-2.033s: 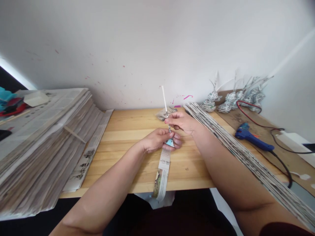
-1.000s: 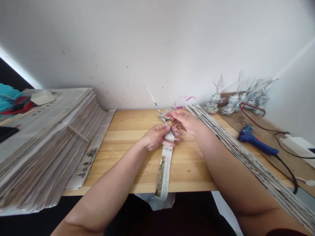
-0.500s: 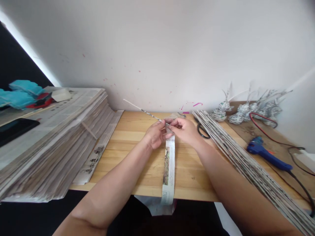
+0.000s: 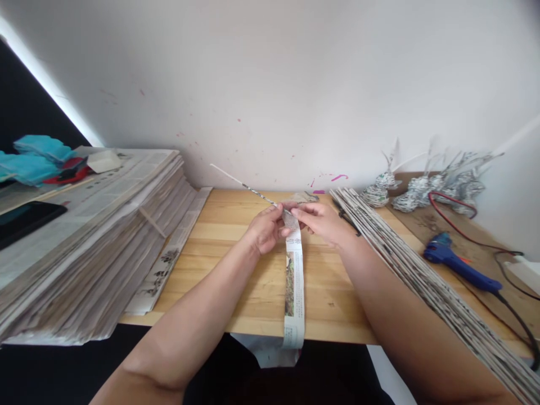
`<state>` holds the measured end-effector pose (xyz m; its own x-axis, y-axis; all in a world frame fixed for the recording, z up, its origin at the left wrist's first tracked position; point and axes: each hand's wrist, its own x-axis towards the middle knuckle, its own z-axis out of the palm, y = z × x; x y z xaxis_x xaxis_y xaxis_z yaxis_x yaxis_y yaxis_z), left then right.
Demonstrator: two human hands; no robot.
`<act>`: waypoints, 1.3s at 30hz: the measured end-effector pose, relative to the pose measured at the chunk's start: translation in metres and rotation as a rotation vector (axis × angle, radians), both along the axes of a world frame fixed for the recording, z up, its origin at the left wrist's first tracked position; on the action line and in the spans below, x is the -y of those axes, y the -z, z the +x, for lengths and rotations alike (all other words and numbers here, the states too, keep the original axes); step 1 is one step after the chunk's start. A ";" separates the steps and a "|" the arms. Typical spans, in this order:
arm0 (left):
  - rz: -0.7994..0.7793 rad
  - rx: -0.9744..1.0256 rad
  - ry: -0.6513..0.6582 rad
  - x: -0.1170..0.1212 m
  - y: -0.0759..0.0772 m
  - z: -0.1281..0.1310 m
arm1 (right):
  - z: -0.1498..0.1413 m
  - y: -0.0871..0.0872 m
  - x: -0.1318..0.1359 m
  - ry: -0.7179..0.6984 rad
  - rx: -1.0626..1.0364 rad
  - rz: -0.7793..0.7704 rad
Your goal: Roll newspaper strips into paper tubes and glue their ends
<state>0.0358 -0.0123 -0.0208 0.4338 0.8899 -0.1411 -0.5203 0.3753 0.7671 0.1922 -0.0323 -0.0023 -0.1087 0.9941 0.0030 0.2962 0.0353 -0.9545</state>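
A long newspaper strip [image 4: 294, 281] hangs from between my hands toward me and over the table's front edge. Its upper end winds into a thin rolled paper tube [image 4: 257, 193] that slants up to the left, its far tip plain white. My left hand [image 4: 268, 228] is closed on the tube where the strip meets it, thumb on top. My right hand [image 4: 319, 221] pinches the same rolled part from the right, thumb and forefinger together. The fingers partly cover the spot where paper and tube join.
On the left stands a tall newspaper stack [image 4: 105, 247] bearing a phone [image 4: 31, 222] and blue packets [image 4: 40, 154]. To the right lie a bundle of paper tubes [image 4: 405, 264], a blue glue gun [image 4: 459, 264] with its cord, and several woven paper figures [image 4: 417, 191] by the wall.
The hanging strip has swung slightly to the right. My right hand has shifted a little right and turned, covering more of the black scissor handle behind it. My left hand stays nearly in place.
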 end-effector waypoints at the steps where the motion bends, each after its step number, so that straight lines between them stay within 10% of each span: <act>1: 0.008 -0.001 0.005 0.000 0.001 0.000 | 0.000 0.001 0.000 -0.007 0.029 0.031; 16: -0.010 -0.027 0.022 0.000 0.002 0.001 | -0.002 0.008 -0.001 0.034 0.377 0.253; 39: -0.027 -0.042 0.038 -0.001 -0.002 -0.002 | 0.021 -0.001 -0.002 -0.184 0.284 -0.024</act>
